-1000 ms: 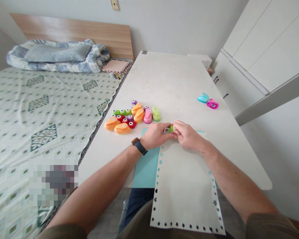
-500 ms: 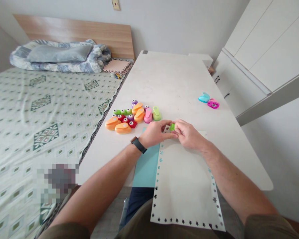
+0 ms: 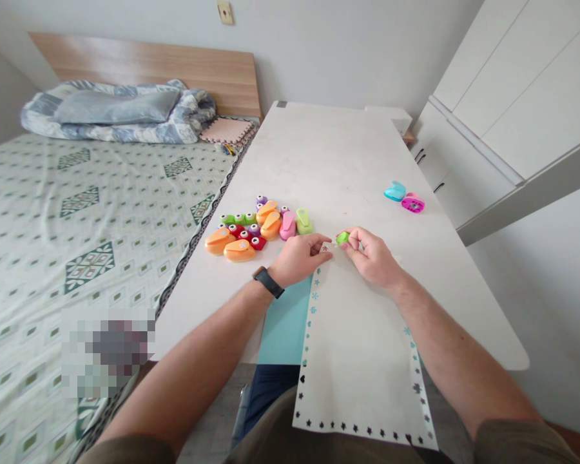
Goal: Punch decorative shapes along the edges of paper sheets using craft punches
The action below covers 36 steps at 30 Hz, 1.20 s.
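Observation:
My right hand (image 3: 370, 258) pinches a small green craft punch (image 3: 342, 238) just above the top edge of a white paper sheet (image 3: 362, 348). That sheet has punched shapes along its borders and lies over a light blue sheet (image 3: 284, 325). My left hand (image 3: 299, 259), with a black watch on the wrist, rests on the top left corner of the white sheet, fingers curled and pressing it down. The two hands are a little apart.
A cluster of several orange, red, green, pink and purple punches (image 3: 256, 227) lies left of my hands on the white table (image 3: 328, 161). A turquoise punch (image 3: 395, 191) and a magenta punch (image 3: 412, 203) sit at the right. A bed (image 3: 77, 212) runs along the table's left edge.
My right hand has lifted the green punch off the paper's top edge and moved it slightly right and away from my left hand. The left hand stays on the paper.

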Tool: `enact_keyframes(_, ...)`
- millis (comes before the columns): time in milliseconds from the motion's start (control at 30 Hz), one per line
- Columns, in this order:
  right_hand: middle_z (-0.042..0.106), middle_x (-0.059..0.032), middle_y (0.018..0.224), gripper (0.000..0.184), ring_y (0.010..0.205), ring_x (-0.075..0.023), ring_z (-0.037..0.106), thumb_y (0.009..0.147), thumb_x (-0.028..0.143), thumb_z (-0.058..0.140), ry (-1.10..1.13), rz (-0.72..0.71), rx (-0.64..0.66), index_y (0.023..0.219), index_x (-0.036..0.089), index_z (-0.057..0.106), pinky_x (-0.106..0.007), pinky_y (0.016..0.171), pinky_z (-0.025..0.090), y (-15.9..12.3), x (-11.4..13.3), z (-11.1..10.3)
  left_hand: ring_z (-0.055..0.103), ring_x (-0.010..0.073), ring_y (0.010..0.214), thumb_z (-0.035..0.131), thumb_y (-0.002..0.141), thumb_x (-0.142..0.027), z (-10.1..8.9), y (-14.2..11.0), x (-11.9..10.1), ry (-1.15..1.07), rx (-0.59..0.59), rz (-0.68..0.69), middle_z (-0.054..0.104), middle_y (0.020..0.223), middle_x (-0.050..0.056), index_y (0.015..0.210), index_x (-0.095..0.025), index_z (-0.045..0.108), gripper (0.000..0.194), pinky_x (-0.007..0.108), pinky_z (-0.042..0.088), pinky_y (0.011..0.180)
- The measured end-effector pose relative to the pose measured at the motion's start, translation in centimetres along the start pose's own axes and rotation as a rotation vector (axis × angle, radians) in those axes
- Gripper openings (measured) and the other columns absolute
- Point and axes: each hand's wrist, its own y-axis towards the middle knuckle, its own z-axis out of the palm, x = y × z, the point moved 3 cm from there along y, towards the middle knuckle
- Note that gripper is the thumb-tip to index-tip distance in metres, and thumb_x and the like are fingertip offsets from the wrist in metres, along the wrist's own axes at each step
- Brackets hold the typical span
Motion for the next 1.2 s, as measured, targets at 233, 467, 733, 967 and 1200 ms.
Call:
enact_keyframes(233, 0.068, -0.0054, 0.105, 0.033, 0.102, -0.0215, 0.061, 0.091, 0.041, 0.066, 0.207, 0.115, -0.129, 0.079, 0.025, 0.040, -0.040, 0.096, 0.044, 0.3, -1.2, -0.6, 0.050, 0.0098, 0.061, 0.063, 0.088, -0.038, 0.1, 0.0, 0.0, 0.020, -0.011, 0.023, 0.058, 0.072, -0.002, 0.116, -0.015, 0.070, 0.038, 0.022, 0.040, 0.055)
enact_keyframes(467, 0.071, -0.0012, 0.095, 0.033, 0.090, -0.0199, 0.067, 0.088, 0.040, 0.070, 0.578, 0.238, -0.181, 0.082, 0.026, 0.041, -0.039, 0.089, 0.048, 0.7, -1.5, -0.7, 0.053, 0.0110, 0.063, 0.061, 0.089, -0.038, 0.0, -0.2, -0.4, 0.020, 0.007, 0.034, 0.063, 0.074, 0.001, 0.107, -0.016, 0.072, 0.031, 0.021, 0.040, 0.054)
enact_keyframes(733, 0.073, -0.0010, 0.093, 0.027, 0.080, -0.0204, 0.070, 0.085, 0.043, 0.070, 0.797, 0.355, -0.137, 0.087, 0.027, 0.049, -0.041, 0.084, 0.052, 0.9, -1.3, -1.0, 0.052, 0.0113, 0.061, 0.059, 0.089, -0.038, 0.1, -0.3, -0.3, 0.078, 0.000, 0.065, 0.062, 0.069, 0.000, 0.099, -0.017, 0.072, 0.027, 0.022, 0.038, 0.054)
enact_keyframes(967, 0.073, -0.0025, 0.089, 0.020, 0.070, -0.0182, 0.065, 0.086, 0.039, 0.066, 0.828, 0.388, -0.198, 0.089, 0.026, 0.052, -0.037, 0.073, 0.051, 1.1, -1.7, -1.3, 0.052, 0.0115, 0.060, 0.058, 0.090, -0.038, 0.1, -0.4, -0.4, 0.105, 0.005, 0.079, 0.062, 0.069, 0.000, 0.094, -0.017, 0.070, 0.025, 0.023, 0.038, 0.055)
enact_keyframes(1200, 0.072, 0.0007, 0.088, 0.027, 0.072, -0.0160, 0.067, 0.084, 0.040, 0.072, 0.569, 0.356, -0.291, 0.093, 0.026, 0.051, -0.031, 0.067, 0.047, 1.0, -2.9, -2.0, 0.053, 0.0116, 0.061, 0.057, 0.090, -0.038, 0.1, -0.6, -0.8, 0.140, 0.059, 0.111, 0.065, 0.071, 0.001, 0.089, -0.016, 0.071, 0.026, 0.023, 0.039, 0.057)
